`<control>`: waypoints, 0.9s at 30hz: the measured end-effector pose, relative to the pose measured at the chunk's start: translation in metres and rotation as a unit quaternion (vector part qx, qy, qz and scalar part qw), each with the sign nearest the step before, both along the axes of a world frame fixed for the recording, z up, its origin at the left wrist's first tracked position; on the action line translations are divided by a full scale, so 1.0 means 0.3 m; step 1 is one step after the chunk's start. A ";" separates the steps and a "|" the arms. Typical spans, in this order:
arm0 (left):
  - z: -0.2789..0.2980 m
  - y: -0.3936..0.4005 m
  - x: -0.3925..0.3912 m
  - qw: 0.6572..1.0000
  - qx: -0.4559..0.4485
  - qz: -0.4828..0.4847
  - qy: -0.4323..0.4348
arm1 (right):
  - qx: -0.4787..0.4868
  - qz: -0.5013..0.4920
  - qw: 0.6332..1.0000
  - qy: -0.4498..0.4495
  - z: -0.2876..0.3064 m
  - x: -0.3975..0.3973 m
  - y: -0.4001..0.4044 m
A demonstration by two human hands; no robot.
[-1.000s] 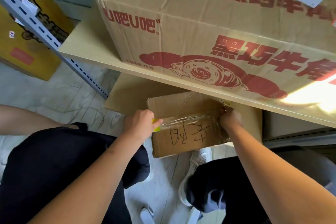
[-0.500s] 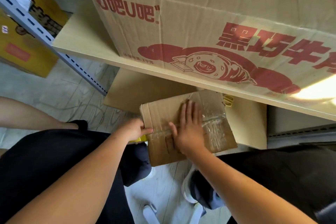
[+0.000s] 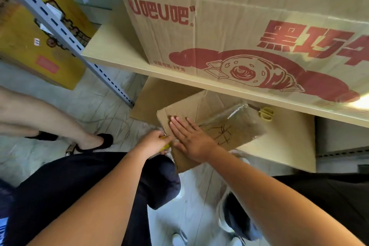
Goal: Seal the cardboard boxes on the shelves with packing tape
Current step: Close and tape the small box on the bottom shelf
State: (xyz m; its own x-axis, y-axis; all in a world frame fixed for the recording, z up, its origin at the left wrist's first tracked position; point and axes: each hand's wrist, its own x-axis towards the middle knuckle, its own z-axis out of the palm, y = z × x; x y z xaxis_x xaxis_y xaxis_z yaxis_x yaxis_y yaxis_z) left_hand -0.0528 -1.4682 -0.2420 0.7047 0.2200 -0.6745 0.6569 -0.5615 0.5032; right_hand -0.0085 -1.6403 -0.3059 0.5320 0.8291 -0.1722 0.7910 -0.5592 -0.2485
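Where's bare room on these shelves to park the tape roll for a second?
Upper shelf: a bare strip left of the big printed box. Lower shelf board: bare right of the small box, below the yellow scissors. Crowded at the small box's left edge, where the right hand presses flat and the left hand grips something yellow.

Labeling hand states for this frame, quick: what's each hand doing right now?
Left hand: fingers curled around a yellow tape dispenser at the box's left edge.
Right hand: open, flat, pressing clear tape onto the small cardboard box.
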 end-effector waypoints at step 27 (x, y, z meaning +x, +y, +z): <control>-0.132 -0.064 0.110 0.988 -0.082 0.124 -0.036 | -0.015 -0.675 0.733 0.086 -0.325 0.427 -0.712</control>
